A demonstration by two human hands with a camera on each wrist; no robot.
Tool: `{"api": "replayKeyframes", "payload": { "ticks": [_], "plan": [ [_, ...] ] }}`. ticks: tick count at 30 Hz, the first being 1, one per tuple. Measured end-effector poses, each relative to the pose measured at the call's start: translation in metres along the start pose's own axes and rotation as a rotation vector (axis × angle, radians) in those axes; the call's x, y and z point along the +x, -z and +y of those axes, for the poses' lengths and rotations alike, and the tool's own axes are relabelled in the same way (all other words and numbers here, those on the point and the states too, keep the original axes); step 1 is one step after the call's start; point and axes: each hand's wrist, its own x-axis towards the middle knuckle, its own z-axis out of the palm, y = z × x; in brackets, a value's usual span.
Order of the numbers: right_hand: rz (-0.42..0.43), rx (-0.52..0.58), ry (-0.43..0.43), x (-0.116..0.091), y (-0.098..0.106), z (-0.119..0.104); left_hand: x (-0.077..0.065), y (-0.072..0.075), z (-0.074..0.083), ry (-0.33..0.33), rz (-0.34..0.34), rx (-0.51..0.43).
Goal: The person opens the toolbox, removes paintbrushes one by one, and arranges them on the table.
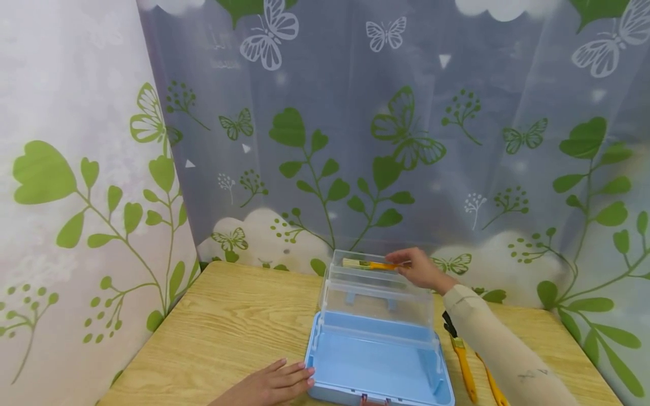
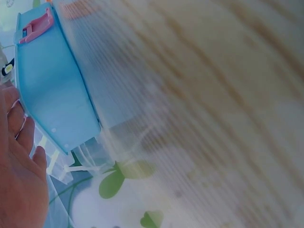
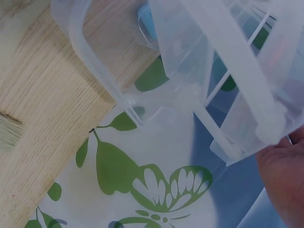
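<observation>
A blue box point(image 1: 376, 361) with clear fold-out trays point(image 1: 378, 304) stands opened on the table. In its topmost clear tray lies a flat paintbrush point(image 1: 381, 265) with pale bristles and an orange handle, bristles to the left. My right hand point(image 1: 421, 269) reaches over the tray's right end and pinches that handle. In the right wrist view the same hand point(image 3: 285, 178) is partly seen beside the clear tray, the brush hidden. My left hand point(image 1: 276, 385) rests against the box's front left side, fingers extended. The left wrist view shows its fingers point(image 2: 23, 135) along the blue wall.
To the right of the box, partly beneath my right forearm, lie orange-handled brushes point(image 1: 463, 366) on the wooden table point(image 1: 244, 321). One has black bristles point(image 1: 449, 325). A pink handle point(image 2: 38, 26) sits on the box's front. A patterned curtain point(image 1: 325, 141) hangs behind the table.
</observation>
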Motion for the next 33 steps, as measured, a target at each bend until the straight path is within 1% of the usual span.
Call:
{"api": "replayKeyframes", "payload": {
  "ticks": [3,7,14,18,26,31,33],
  "plan": [
    [-0.005,0.005,-0.017,0.003,-0.002,0.002,-0.001,-0.002,0.001,0.008,0.025,0.012],
    [-0.004,-0.009,-0.020,0.007,-0.004,0.003,0.000,-0.004,0.001,0.014,0.054,0.005],
    [-0.011,-0.047,-0.018,0.011,-0.006,0.005,-0.001,0.000,0.002,0.013,-0.009,0.001],
    [-0.014,-0.061,-0.009,0.014,-0.006,0.005,-0.003,-0.003,0.001,0.020,0.000,-0.024],
    [-0.020,-0.131,-0.050,0.020,-0.008,0.006,-0.005,-0.005,-0.001,0.014,-0.011,-0.063],
    [-0.013,-0.115,-0.055,0.021,-0.007,0.002,-0.004,-0.006,-0.001,0.044,-0.014,-0.114],
    [-0.018,-0.113,-0.059,0.021,-0.007,0.002,-0.004,-0.006,0.000,0.045,-0.014,-0.109]
  ]
}}
